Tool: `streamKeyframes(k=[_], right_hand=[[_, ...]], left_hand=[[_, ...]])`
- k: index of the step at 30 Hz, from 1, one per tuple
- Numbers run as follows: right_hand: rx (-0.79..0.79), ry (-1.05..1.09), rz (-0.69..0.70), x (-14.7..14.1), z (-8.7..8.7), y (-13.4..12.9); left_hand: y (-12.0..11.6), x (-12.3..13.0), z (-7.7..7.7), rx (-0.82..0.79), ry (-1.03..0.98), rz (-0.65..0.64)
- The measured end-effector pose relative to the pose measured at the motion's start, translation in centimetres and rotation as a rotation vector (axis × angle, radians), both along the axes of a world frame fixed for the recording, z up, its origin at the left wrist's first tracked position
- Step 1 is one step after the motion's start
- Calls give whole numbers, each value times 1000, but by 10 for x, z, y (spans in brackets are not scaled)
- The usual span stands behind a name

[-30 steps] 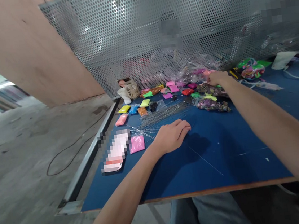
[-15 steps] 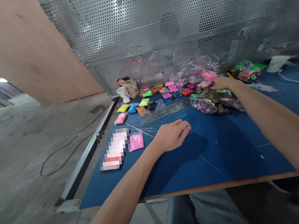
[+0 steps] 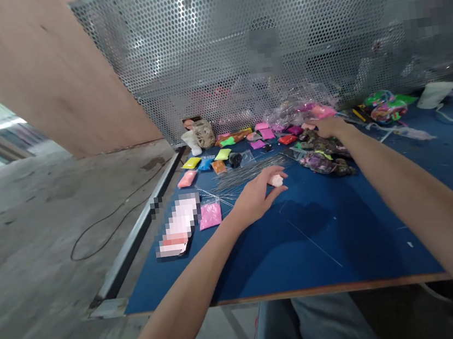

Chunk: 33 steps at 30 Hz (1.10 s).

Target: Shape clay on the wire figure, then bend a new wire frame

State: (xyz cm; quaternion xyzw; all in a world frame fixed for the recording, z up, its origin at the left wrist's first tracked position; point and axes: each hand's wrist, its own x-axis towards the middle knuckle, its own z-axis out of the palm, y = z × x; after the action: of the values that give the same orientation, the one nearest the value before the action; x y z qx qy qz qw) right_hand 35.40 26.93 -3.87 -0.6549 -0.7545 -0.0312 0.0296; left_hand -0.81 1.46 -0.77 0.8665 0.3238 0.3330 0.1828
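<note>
Between the thumb and fingers of my left hand (image 3: pixel 259 194) is a small pale pink lump (image 3: pixel 278 180), held just above the blue tabletop (image 3: pixel 262 258). My right hand (image 3: pixel 327 127) reaches to the back of the table, over a dark, multicoloured clay mass (image 3: pixel 320 161) and beside a pale pink piece; its fingertips are too small to make out clearly. A bundle of thin wires (image 3: pixel 247 173) lies behind my left hand. To its left is a bag of pink clay (image 3: pixel 210 214).
Small coloured packets (image 3: pixel 218 167) lie at the back left. Crumpled clear plastic (image 3: pixel 301 106) rests against the perforated metal panel (image 3: pixel 219 44). A white cup-like object (image 3: pixel 435 94) and a cable are at the right.
My left hand has turned and opened its grip, so the pale pink lump now shows. My right hand has shifted slightly left, near the clay mass. The view has moved a little.
</note>
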Motion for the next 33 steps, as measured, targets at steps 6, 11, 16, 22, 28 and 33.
streamKeyframes(k=[6,11,16,22,28,33], right_hand=[[-14,9,49,-6,1,6],[32,30,55,-10,-4,8],[121,61,-27,-13,-8,0],[439,84,-241,4,-1,-20],[295,40,-173,21,9,-19],[291,32,-108,11,9,-16]], left_hand=[[-1,1,3,-41,-90,-11],[-3,1,7,10,-91,-28],[-7,2,7,40,16,-17],[-5,2,5,5,86,-10],[-5,2,4,14,121,-54],[-7,1,5,17,146,-61]])
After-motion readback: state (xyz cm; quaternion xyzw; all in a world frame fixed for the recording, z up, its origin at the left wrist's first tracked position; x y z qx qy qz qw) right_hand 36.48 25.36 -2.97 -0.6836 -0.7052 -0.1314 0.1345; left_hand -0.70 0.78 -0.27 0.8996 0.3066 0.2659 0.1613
